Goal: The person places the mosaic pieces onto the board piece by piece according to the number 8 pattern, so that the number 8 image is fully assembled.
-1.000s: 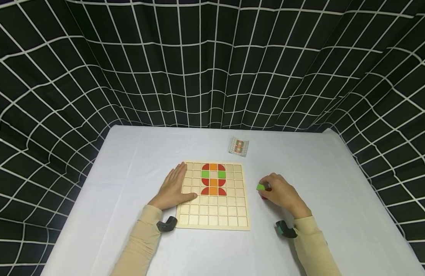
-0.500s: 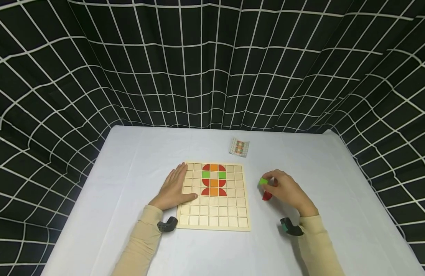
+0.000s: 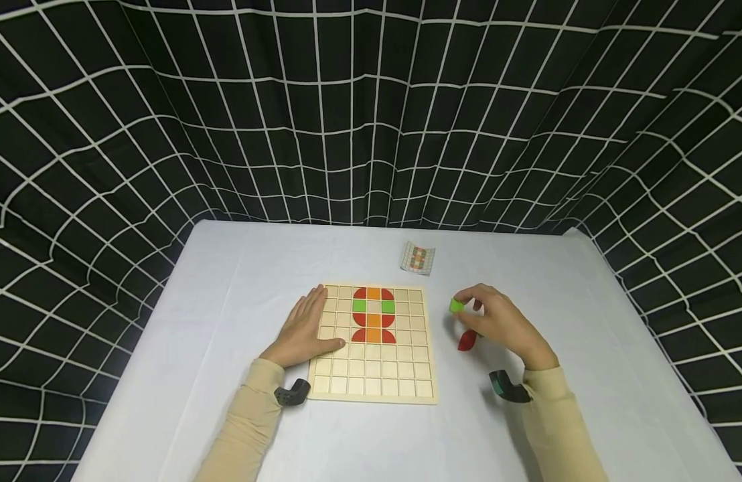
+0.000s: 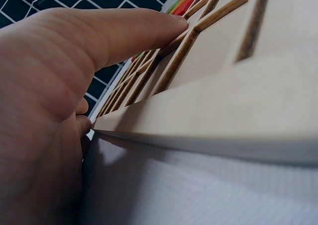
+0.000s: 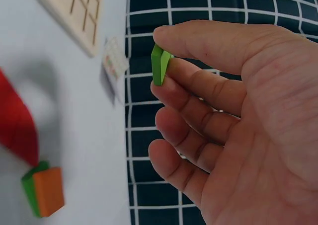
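On the counter (image 3: 238, 281), white and wide, the wooden grid board (image 3: 371, 375) sits near centre in front of me. Upper middle of the board is filled: red quarter rounds flanking orange at the top row, green squares (image 3: 359, 305) at 9 and 3 o'clock of a bare middle cell in the next row, then red and orange rows below. Bare cell between the greens looks unfilled from the head view, hard to be sure. The other columns and the lower rows show bare wood. So I judge the pattern partly built, with a fair share of pieces left to set.

My left hand (image 3: 305, 328) lies flat at the board's 9 o'clock edge, fingers straight, thumb over the grid ribs, just bracing it, holding nothing.

My right hand (image 3: 497, 325) is lifted off the counter at 3 o'clock of the board, well apart from it. Its grip is clamped on the green tile (image 5: 160, 64), pinched between thumb tip and index finger. The tile is in the air, not yet over any cell.

At 12 o'clock beyond the board lies the small pattern card (image 3: 417, 257).

Under my right hand, a red piece (image 3: 467, 340) rests on the counter. The right wrist view shows also a green and orange pair (image 5: 43, 191) beside it, touching each other. Loose pieces unplaced, so placing is not done.
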Motion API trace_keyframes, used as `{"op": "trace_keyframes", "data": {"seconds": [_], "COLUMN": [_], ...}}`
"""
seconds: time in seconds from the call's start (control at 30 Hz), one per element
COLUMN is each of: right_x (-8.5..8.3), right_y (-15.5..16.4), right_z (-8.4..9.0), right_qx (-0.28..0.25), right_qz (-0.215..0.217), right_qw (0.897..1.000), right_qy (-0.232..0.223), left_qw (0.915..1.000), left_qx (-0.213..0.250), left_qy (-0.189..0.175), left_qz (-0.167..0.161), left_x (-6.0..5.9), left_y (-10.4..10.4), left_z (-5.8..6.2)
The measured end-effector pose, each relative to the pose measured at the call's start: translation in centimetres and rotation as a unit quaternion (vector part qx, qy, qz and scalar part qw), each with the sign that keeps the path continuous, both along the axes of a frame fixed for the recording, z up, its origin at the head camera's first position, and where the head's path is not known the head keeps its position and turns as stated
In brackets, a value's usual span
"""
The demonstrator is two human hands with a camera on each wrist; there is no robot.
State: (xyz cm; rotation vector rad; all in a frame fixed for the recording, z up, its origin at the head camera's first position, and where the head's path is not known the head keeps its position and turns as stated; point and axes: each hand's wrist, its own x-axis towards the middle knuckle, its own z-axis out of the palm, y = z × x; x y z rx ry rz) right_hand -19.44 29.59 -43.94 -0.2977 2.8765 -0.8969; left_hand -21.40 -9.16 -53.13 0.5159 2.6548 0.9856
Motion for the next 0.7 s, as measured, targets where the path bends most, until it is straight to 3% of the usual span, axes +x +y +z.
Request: {"op": "trace_keyframes", "data": {"seconds": [0.43,0.7], "right_x": [-0.4,-0.6], "right_y": [-2.4,-4.1], "right_z": [2.1,2.5], "right_qx": [0.027,0.023], "right_qz": [0.021,0.047], "right_qw": [0.999,0.998], "right_qy": [0.017,0.029], "left_qw": [1.0,1.0], "left_qx": [0.002,0.007], "left_qy": [0.0,0.001], "left_qz": [-0.001,-0.001], "left_x": [0.1,0.0], "left_y": [0.0,0.1], "left_z": [0.2,0.0]}}
